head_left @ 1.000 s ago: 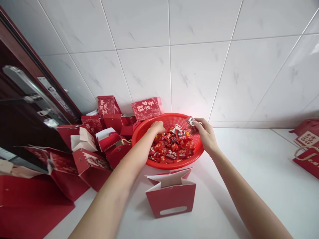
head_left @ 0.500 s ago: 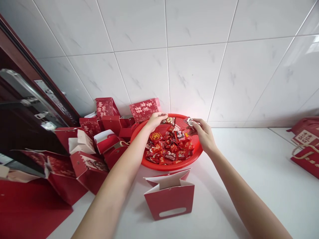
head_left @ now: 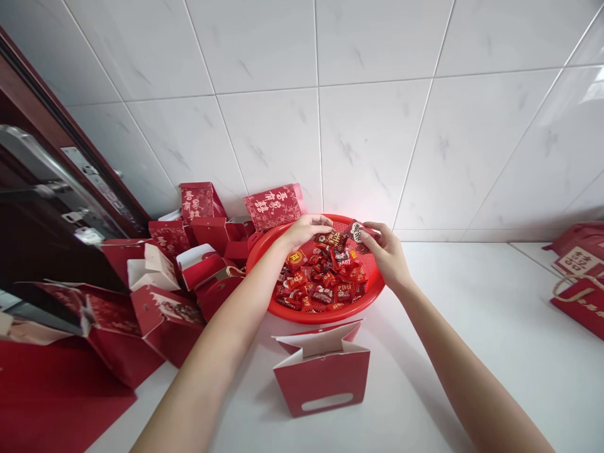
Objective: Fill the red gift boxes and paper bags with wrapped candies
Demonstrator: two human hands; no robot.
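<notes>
A round red plastic basket [head_left: 325,318] with a perforated inner wall holds a pile of wrapped candies [head_left: 321,277], mostly red. At its far left side, my left hand [head_left: 306,230] is closed on a dark brown candy packet [head_left: 331,239] with light lettering. Over the right part of the basket, my right hand [head_left: 385,250] pinches another dark candy packet [head_left: 357,233] with white print. The two packets are close together above the pile. In front of the basket stands a red paper gift box [head_left: 325,384], its top open and a slot in its near face.
Several red gift boxes [head_left: 165,314] crowd the left side of the white counter [head_left: 472,314]. One printed box [head_left: 272,207] leans at the tiled wall [head_left: 368,145]. On the right lies a red bag [head_left: 582,302] with a rope handle. A dark door [head_left: 42,207] is at the left.
My left hand has shifted right over the basket with its brown packet, closer to my right hand. My right hand has barely moved, its packet tilting slightly.
</notes>
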